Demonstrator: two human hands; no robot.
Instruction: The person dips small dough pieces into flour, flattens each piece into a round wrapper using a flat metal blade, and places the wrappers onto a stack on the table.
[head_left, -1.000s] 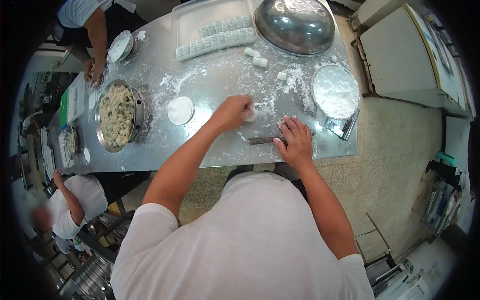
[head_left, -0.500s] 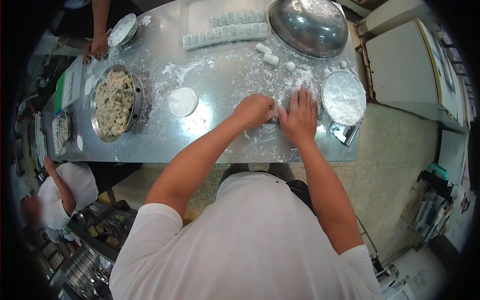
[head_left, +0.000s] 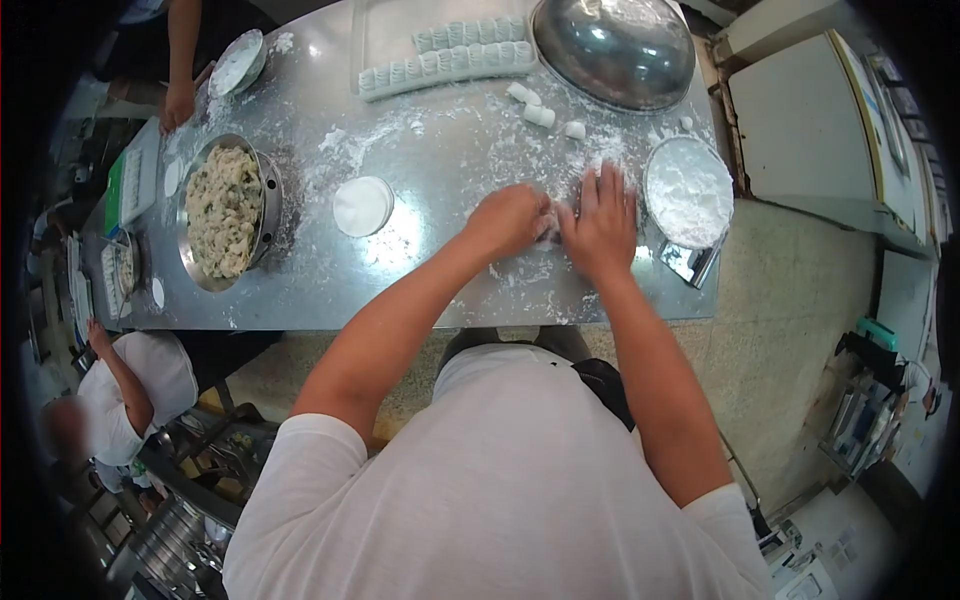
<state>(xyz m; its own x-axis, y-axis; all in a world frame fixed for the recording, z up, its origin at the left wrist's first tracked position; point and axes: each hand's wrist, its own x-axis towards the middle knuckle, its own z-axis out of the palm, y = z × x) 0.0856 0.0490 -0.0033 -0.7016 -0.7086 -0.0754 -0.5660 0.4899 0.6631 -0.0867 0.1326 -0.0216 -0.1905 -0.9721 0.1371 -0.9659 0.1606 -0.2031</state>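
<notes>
My left hand is closed, its fingers curled down against the floured steel table. Whatever its fingertips hold is hidden from above. Just beside it, my right hand lies flat with the fingers stretched forward; anything under the palm is out of sight. Left of my hands sits a stack of round white dough wrappers. Small cut dough pieces lie beyond my fingers. A bowl of white flour stands right of my right hand, with a metal scraper by its near edge.
A wide metal bowl of chopped filling stands at left. At the back are a tray with rows of white pieces and an upturned steel bowl. A smaller flour bowl is near a co-worker's hand. Another person is at lower left.
A white dough edge that showed below my hands is now out of sight. My hands stay side by side with little shift. The far co-worker's hands have moved slightly.
</notes>
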